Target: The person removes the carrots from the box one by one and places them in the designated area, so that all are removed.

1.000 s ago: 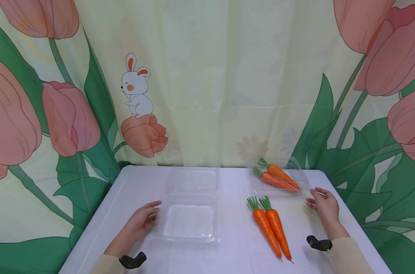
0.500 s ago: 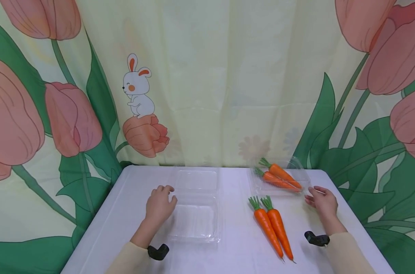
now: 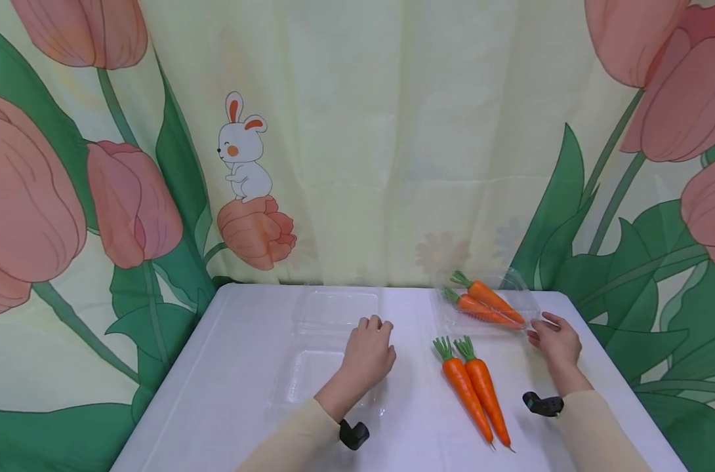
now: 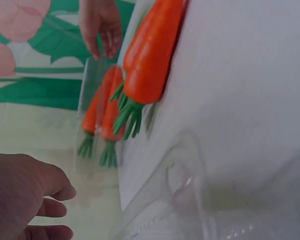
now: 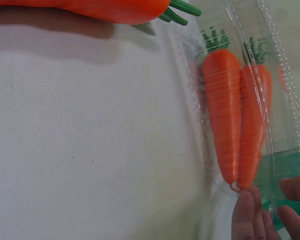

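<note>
My left hand (image 3: 366, 354) is over the right part of an open clear plastic clamshell box (image 3: 310, 377), its fingers loosely bent with nothing in them. In the left wrist view the box's rim runs beneath my left hand (image 4: 25, 200). Two orange carrots (image 3: 480, 387) with green tops lie side by side on the table between my hands. Behind them, a second clear clamshell box (image 3: 452, 321) contains two more carrots (image 3: 487, 305). My right hand (image 3: 557, 344) is at this box's near right corner. In the right wrist view its relaxed fingers (image 5: 244, 215) are right at the carrot tips' end.
A white cloth covers the table (image 3: 227, 367). Directly behind its back edge hangs a curtain (image 3: 357, 164) printed with tulips and a rabbit. The raised lid (image 3: 336, 308) of the left box lies toward the back edge.
My left hand has moved right, from beside the left box's left edge to across it, toward the loose carrots. My right hand has stayed near the filled box's corner.
</note>
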A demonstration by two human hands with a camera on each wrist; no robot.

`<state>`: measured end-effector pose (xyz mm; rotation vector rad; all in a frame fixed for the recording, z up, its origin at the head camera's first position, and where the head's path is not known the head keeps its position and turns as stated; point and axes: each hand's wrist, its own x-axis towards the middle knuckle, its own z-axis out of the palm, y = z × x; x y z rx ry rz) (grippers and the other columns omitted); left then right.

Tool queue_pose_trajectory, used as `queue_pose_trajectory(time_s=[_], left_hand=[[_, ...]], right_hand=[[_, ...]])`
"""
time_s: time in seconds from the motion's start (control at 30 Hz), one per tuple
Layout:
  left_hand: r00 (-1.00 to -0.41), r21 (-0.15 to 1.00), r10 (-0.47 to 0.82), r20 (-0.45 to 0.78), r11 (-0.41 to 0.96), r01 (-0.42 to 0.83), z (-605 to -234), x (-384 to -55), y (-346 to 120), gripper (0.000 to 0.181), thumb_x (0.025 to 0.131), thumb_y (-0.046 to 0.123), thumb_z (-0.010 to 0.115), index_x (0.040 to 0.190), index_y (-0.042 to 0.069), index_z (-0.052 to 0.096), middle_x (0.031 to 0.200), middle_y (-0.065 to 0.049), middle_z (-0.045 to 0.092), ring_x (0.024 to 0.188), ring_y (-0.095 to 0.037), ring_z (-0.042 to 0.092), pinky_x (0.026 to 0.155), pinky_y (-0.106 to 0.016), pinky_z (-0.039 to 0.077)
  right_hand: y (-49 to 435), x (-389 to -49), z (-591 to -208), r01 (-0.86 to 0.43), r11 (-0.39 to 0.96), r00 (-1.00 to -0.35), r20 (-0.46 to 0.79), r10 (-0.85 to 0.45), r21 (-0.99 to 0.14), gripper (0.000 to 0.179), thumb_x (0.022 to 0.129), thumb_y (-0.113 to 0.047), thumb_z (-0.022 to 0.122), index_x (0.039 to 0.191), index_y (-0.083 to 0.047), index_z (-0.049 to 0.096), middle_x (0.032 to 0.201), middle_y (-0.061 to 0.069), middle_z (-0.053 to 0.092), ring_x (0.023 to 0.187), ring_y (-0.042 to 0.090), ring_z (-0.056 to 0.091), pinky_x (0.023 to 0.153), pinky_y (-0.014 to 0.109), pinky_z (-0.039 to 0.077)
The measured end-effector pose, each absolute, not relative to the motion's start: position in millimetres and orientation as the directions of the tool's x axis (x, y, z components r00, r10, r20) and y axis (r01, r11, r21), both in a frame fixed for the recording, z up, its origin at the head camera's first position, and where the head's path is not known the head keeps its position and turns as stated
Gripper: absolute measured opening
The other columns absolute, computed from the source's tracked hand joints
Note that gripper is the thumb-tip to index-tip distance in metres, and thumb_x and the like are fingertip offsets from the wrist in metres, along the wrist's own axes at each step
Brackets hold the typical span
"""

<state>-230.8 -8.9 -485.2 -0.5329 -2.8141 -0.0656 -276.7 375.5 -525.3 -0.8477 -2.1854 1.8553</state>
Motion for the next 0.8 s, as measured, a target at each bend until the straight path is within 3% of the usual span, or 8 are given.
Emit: queue_pose_trajectory(time_s=[0.17,0.27,0.4,0.6,0.8], left_hand=[[-0.859,-0.19,0.442,0.26,0.895,0.403,-498,-227,12,0.034,0.093,0.035,0.071,0.117,0.012,0.069,0.116,-0.008,0.063,0.114,-0.026,0.058,0.1,-0.043,0.05],[-0.886,-0.207,0.409,0.22,0.907,0.367,-504,-226,15,0.035,0.091,0.037,0.072,0.117,0.014,0.07,0.13,-0.009,0.062,0.131,-0.032,0.052,0.11,-0.051,0.042],[-0.923,-0.231,0.354,0.152,0.921,0.315,-513,-227,12,0.044,0.09,0.04,0.073,0.128,0.018,0.068,0.149,-0.007,0.054,0.147,-0.034,0.04,0.116,-0.055,0.034],[-0.945,-0.24,0.325,0.036,0.921,0.308,-514,-228,4,0.053,0.093,0.043,0.069,0.14,0.02,0.061,0.159,-0.006,0.045,0.15,-0.036,0.035,0.117,-0.058,0.034],[-0.95,-0.227,0.312,0.019,0.927,0.3,-520,-233,-6,0.058,0.093,0.042,0.07,0.144,0.018,0.058,0.16,-0.005,0.044,0.148,-0.035,0.039,0.119,-0.059,0.031]], right_hand=[[373,-278,-527,0.311,0.1,-0.832,-0.22,0.509,-0.945,0.063,0.106,-0.023,0.05,0.162,-0.005,0.028,0.151,0.028,0.044,0.064,-0.008,0.061,0.067,0.016,0.058],[372,-279,-529,0.311,0.097,-0.833,-0.222,0.507,-0.946,0.063,0.106,-0.021,0.05,0.162,-0.005,0.027,0.147,0.026,0.047,0.064,-0.007,0.062,0.068,0.018,0.058],[372,-281,-532,0.328,0.08,-0.834,-0.249,0.492,-0.941,0.064,0.106,-0.021,0.052,0.162,-0.006,0.026,0.143,0.025,0.048,0.065,-0.005,0.064,0.069,0.019,0.059],[373,-282,-533,0.334,0.076,-0.839,-0.26,0.479,-0.939,0.065,0.107,-0.021,0.052,0.163,-0.006,0.024,0.147,0.025,0.046,0.067,-0.004,0.064,0.072,0.021,0.06],[372,-284,-530,0.331,0.074,-0.845,-0.26,0.467,-0.941,0.066,0.107,-0.021,0.052,0.164,-0.007,0.021,0.149,0.026,0.045,0.068,-0.004,0.065,0.073,0.021,0.06]])
